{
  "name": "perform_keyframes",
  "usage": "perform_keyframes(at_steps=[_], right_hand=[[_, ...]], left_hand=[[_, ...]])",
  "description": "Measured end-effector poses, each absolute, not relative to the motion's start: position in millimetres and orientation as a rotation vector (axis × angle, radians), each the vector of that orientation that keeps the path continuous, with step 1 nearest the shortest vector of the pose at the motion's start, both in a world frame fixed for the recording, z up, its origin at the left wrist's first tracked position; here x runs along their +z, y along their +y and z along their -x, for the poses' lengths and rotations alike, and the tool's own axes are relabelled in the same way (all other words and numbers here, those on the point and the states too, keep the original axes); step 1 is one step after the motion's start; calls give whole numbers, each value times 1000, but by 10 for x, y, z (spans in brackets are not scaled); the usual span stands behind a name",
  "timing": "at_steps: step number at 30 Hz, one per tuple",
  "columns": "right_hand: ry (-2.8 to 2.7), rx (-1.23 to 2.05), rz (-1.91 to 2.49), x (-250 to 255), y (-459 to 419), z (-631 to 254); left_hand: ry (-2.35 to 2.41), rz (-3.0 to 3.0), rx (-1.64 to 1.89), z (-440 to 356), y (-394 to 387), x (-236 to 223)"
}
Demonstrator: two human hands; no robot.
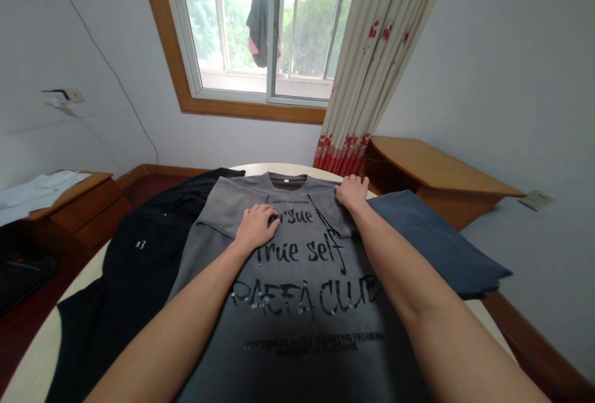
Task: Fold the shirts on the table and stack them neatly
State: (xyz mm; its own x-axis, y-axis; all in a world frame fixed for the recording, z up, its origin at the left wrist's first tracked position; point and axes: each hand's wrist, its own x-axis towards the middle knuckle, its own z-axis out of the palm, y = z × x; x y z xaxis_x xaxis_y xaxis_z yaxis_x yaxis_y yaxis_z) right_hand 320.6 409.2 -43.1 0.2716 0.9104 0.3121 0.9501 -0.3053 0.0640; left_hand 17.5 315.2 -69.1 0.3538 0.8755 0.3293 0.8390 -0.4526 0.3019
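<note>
Lying flat on a pale, round table [41, 347], a gray shirt [301, 296] was right in front of the person, with its front side up. Its neck hole pointed away, toward the window [302, 37]. Big black words ran across it, and some said "true self" and "CLUB". The right sleeve [329, 209] was turned in over the front.

The left hand [257, 227] rested on the shirt near the top words. Its fingers were a bit bent and its thumb was a little way apart from them. I could not tell if it had any cloth pinched. The right hand [352, 191] was farther up, on the shoulder of the shirt. Its fingers were bent down, but I could not tell how wide it was or if it had hold of the cloth.

Black clothes [144, 248] lay on the left, touching the shirt. A folded blue cloth [432, 242] lay on the right. Past it stood a wooden desk [446, 164], beside a curtain [372, 62] with red flowers.
</note>
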Motion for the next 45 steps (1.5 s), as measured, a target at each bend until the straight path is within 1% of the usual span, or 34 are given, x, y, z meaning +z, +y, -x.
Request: perform_keyframes(at_steps=[2, 3, 6, 8, 18, 25, 30, 35, 38, 41, 45], right_hand=[[-1802, -411, 2324, -493, 3987, -3059], [-1819, -337, 2305, -526, 3935, -2998], [-1865, 59, 2337, -607, 3807, -2892], [-1855, 204, 2336, -631, 3750, -2874], [-1918, 201, 2188, -678, 3396, -2809], [-1966, 176, 2149, -657, 2788, -2567], [-2104, 236, 2026, -544, 2182, -2258], [-2263, 366, 1926, -491, 1604, -2017], [-2270, 337, 1922, -491, 1341, -1946], [-2295, 291, 1876, -450, 1114, -1875], [-2370, 299, 1755, -348, 809, -1697]], left_hand=[[1599, -2516, 690, -174, 3149, -687], [1599, -2517, 689, -174, 3147, -686], [1595, -2524, 682, -171, 3144, -683], [1595, -2528, 678, -168, 3145, -683], [1580, -2529, 659, -156, 3140, -681], [1639, -2645, 639, -184, 3027, -618], [1629, -2857, 479, -172, 2574, -540], [1739, -2886, 433, 181, 1904, -539], [1999, -2782, 413, 524, 1565, -494], [2287, -2508, 339, 840, 1340, -433], [2297, -2126, 192, 1113, 1232, -345]])
